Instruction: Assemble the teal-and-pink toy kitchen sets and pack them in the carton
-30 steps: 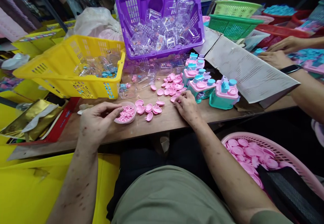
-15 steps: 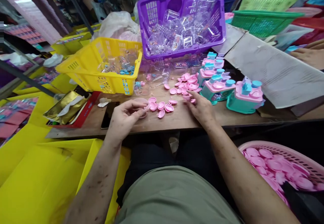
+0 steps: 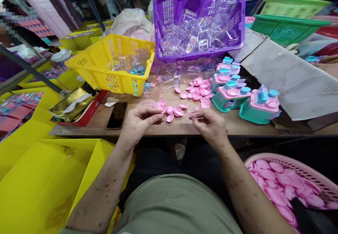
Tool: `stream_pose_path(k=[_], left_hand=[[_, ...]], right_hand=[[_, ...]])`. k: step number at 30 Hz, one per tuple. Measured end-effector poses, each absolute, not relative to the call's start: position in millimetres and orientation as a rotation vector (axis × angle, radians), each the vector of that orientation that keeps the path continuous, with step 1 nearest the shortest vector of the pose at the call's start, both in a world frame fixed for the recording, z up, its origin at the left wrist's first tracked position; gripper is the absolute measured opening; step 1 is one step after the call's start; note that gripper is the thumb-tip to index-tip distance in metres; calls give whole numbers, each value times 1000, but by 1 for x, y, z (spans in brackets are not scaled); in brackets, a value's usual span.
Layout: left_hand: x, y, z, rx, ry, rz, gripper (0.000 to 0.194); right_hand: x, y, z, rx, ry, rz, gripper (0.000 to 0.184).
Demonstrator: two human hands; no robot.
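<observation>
1. Pink plastic, thin and shiny, makes up the small oval piece [image 3: 192, 114] at the fingertips of the right hand [image 3: 210, 124], just above the near part of the wooden table [image 3: 173, 130].
2. The right hand's grip is narrow, a pinch on that piece, much of which the fingers hide.
3. On the left hand [image 3: 138, 123], thumb and forefinger meet; I cannot tell whether something tiny sits between them.
4. Such a piece should be light and fairly stiff, perhaps a little slippery. The rim looks the best place to hold; any thin joint would likely be the fragile part.
5. Between the hands lies a loose group of pink ovals [image 3: 179, 112], some open like shells; a larger pink heap [image 3: 196, 93] lies behind.
6. Partly hidden by the left hand is a shallow round dish [image 3: 142, 103] with small pink bits.
7. The yellow basket [image 3: 89, 74] holds clear packs and blue pieces.
8. The purple crate [image 3: 182, 6], tilted forward, holds clear plastic shells.
9. Below the table, at right, the pink basket [image 3: 317, 178] is heaped with pink parts [image 3: 283, 178].
</observation>
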State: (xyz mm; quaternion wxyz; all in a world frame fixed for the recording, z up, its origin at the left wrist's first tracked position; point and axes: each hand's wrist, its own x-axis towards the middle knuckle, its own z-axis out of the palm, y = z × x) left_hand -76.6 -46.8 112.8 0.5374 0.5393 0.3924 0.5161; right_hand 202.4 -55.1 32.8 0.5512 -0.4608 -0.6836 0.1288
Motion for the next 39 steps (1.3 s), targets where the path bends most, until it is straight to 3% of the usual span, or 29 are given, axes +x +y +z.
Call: stream_pose_path(k=[3,11,36,39], left_hand=[[-71,-54,112,1206,923,1170,38],[-59,-75,118,1282,923,1039,33],[-71,-62,102,1665,864,816,25],[-79,-52,100,1826,939,875,44]], right_hand=[[181,-81,51,-886,-1745,410,13],[178,-101,79,-752,-1893,428,10],[168,-103,63,-865,-1849,533,5],[175,-84,43,-968,-1834,485,6]])
